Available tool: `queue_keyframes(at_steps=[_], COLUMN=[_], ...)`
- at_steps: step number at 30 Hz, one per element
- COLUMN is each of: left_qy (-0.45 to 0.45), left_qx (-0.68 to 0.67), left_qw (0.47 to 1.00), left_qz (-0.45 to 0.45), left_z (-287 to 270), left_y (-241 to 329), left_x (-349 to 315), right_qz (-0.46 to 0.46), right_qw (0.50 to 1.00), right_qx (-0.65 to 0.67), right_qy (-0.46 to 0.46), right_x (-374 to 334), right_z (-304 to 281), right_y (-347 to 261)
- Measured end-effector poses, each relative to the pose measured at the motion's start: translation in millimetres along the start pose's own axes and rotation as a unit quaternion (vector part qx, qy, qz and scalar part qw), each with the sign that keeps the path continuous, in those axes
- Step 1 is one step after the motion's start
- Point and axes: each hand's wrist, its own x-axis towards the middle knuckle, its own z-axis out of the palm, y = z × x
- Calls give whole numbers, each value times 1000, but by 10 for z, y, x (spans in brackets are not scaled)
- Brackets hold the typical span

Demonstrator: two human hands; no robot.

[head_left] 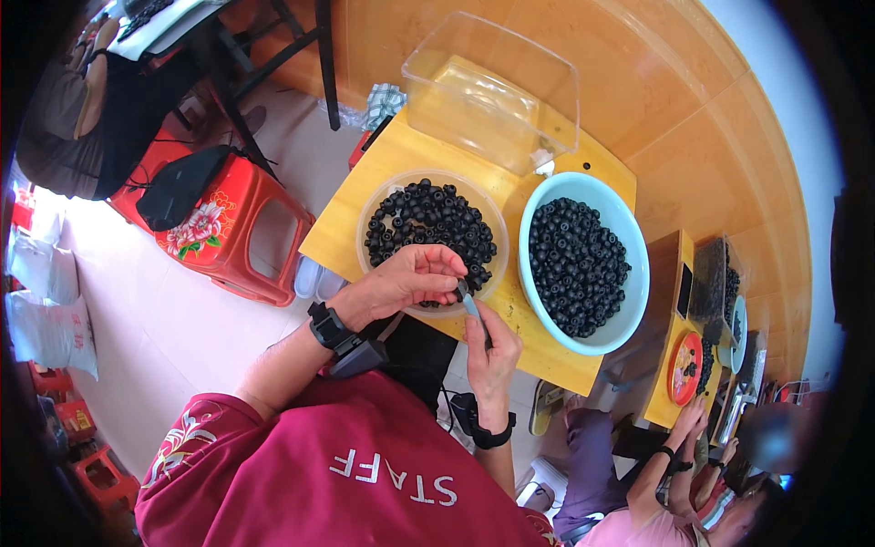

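My left hand (415, 279) pinches a small black ring-shaped part (462, 290) between thumb and fingers. My right hand (493, 351) is closed around a slim knife-like tool (470, 306) with a dark handle and a pale blade, whose tip meets the part. Both hands are over the near edge of a round translucent tray (382, 187) that holds many loose black ring-shaped parts (437, 219). To the right stands a light blue basin (641, 296), heaped with more such black parts (579, 264). Both containers rest on a yellow table (339, 223).
An upright clear plastic bin (492, 87) stands at the table's back, against the wooden wall panel. Red plastic stools (239, 237) are at the left, one bearing a black bag (185, 189). Co-workers sit at the lower right, beside a red tray (684, 367) on another table.
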Motion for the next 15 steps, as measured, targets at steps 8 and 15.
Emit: queue_keyframes(at_steps=[8,15], left_qy=[13,-37], left_qx=[-18,-60], left_qw=[1000,997], left_qz=[-10,-34], left_z=[-150,-139], left_y=[77,219], left_x=[-31,-128], right_qz=[-25,71], right_qw=[999,994], right_qx=[-18,-13], right_qy=[16,76], right_x=[93,94], right_z=[139,128], right_y=[-67,58])
